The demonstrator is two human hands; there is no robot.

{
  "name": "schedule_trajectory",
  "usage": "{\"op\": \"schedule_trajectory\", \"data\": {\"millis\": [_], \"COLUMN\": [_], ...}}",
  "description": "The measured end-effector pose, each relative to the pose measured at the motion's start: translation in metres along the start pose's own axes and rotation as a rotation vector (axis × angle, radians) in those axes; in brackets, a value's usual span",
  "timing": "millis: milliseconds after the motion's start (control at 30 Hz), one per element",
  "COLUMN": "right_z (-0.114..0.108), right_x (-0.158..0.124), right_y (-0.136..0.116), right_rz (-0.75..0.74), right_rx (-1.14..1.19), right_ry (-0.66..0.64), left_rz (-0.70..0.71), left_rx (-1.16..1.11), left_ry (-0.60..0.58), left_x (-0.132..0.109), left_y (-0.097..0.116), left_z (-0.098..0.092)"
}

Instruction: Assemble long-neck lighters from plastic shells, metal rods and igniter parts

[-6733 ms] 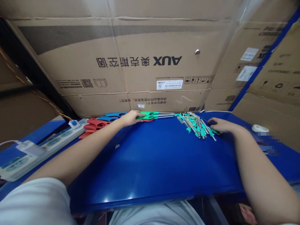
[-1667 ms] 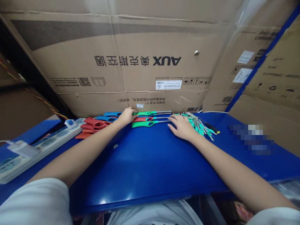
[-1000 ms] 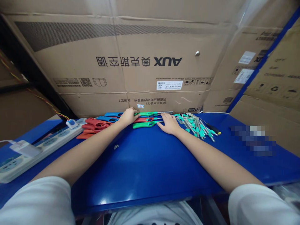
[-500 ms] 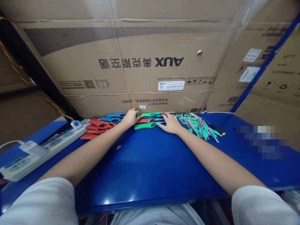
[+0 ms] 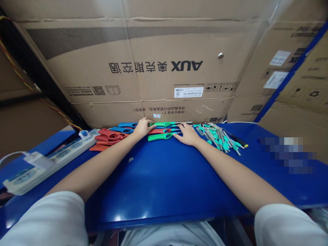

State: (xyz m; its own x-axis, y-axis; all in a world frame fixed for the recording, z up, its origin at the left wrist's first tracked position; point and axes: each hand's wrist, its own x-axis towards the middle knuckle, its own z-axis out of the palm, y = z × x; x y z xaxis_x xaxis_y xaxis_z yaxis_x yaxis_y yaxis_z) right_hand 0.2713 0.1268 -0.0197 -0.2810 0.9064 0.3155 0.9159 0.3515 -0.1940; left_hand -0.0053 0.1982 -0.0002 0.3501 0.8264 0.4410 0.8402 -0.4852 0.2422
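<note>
Along the blue counter (image 5: 164, 181): green-handled utility lighters (image 5: 157, 137), lying crosswise, metal nozzles pointing right. Left hand (image 5: 142, 128): fingers curled over the handles, grip unclear. Right hand (image 5: 188, 134): fingers spread open, holding nothing, nearer the nozzle tips.

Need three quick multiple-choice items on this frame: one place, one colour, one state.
1. Where is the power strip relative to the red lighters?
A to their left; B to their right; C on top of them

2. What colour is the frontmost long lighter?
A red; B blue; C green

3. What is the left hand doing?
A lifted clear, holding nothing; B resting on the lighter handles; C gripping the power strip

1 A: the strip runs off further left.
2 C: its handle is green.
3 B: the fingers lie across the handles.
</note>
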Motion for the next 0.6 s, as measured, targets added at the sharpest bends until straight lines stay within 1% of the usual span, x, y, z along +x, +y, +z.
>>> {"op": "schedule_trajectory", "data": {"millis": [167,333,400,433,533,600], "right_z": [0.002,0.003,0.002,0.002,-0.001,-0.002], "right_x": [0.000,-0.001,-0.002,-0.002,-0.004,-0.004], "right_y": [0.002,0.004,0.004,0.003,0.001,0.000], "right_rz": [-0.010,-0.024,-0.047,-0.062,-0.115,-0.144], "right_rx": [-0.001,0.005,0.011,0.015,0.023,0.027], "right_ry": [0.030,0.066,0.090,0.103,0.139,0.156], "left_rz": [-0.016,0.052,0.118,0.173,0.362,0.422], "left_rx": [0.092,0.168,0.172,0.168,0.145,0.145], "left_ry": [0.006,0.016,0.010,-0.010,-0.121,-0.163], "left_x": [-0.004,-0.007,-0.012,-0.015,-0.029,-0.037], "left_y": [0.008,0.021,0.029,0.032,0.040,0.041], "left_z": [-0.003,-0.015,-0.021,-0.023,-0.029,-0.032]}}
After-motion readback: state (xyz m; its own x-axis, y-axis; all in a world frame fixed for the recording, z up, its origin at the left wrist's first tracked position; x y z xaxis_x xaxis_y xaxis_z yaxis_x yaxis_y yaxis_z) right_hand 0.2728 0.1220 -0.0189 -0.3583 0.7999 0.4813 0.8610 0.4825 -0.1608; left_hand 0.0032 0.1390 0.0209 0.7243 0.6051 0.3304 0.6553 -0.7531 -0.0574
